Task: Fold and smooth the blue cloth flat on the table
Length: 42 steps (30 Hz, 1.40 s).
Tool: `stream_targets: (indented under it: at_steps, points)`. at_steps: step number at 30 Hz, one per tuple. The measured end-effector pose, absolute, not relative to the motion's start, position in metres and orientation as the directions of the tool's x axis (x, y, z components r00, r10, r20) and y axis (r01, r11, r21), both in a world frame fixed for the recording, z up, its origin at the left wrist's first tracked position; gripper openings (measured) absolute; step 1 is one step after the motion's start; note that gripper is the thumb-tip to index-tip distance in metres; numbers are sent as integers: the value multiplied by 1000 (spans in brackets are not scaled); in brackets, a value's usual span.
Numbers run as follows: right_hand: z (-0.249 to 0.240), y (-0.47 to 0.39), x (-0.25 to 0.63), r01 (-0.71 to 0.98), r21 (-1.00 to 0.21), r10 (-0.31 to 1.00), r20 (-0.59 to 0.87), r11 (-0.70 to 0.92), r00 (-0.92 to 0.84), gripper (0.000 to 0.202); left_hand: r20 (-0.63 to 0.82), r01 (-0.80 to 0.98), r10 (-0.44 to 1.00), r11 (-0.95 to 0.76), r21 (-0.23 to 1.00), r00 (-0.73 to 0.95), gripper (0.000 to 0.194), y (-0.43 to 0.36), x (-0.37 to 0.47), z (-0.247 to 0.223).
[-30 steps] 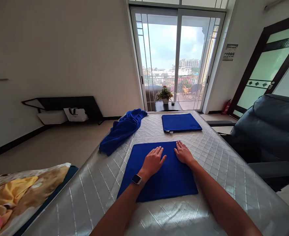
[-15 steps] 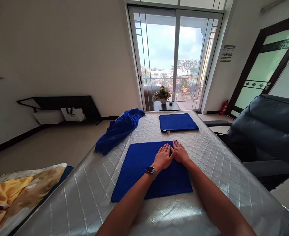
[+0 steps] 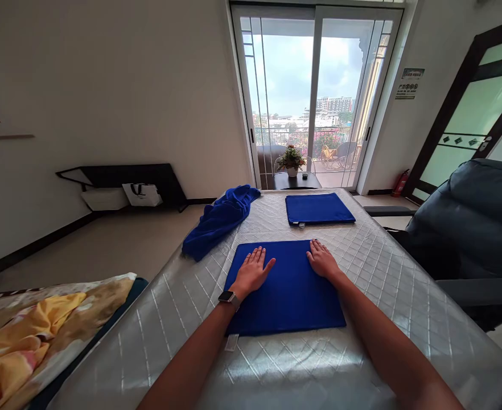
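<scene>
Pressing flat on the folded blue cloth point(image 3: 291, 290), the left hand point(image 3: 251, 274) and right hand point(image 3: 321, 259) hold nothing, thumbs spread from their fingers. Beyond the fingertips lie a second folded blue cloth point(image 3: 320, 208) and, leftward, a crumpled blue cloth point(image 3: 223, 219).

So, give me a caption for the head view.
Two hands pressed flat on a folded blue cloth.
</scene>
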State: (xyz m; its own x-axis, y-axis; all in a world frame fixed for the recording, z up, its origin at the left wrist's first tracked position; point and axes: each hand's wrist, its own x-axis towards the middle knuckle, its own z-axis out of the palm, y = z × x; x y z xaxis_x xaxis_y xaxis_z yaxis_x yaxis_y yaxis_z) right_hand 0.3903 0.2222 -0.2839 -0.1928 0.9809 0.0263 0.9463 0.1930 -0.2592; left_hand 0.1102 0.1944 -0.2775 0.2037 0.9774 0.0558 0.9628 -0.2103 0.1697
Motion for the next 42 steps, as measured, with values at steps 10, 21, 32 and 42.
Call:
stream_targets:
  at_steps: [10, 21, 32, 42]
  points:
    - [-294, 229, 393, 946, -251, 979, 37, 204, -201, 70, 132, 983, 988, -104, 152, 85, 91, 194, 57, -286]
    - [-295, 227, 393, 951, -233, 979, 53, 206, -199, 69, 133, 981, 988, -107, 164, 85, 96, 192, 58, -288]
    - [-274, 201, 386, 967, -123, 971, 119, 222, -208, 65, 147, 977, 986, -103, 186, 76, 92, 191, 59, -287]
    - [-291, 172, 377, 968, -211, 991, 37, 135, -130, 71, 133, 981, 988, -102, 166, 80, 89, 190, 59, -284]
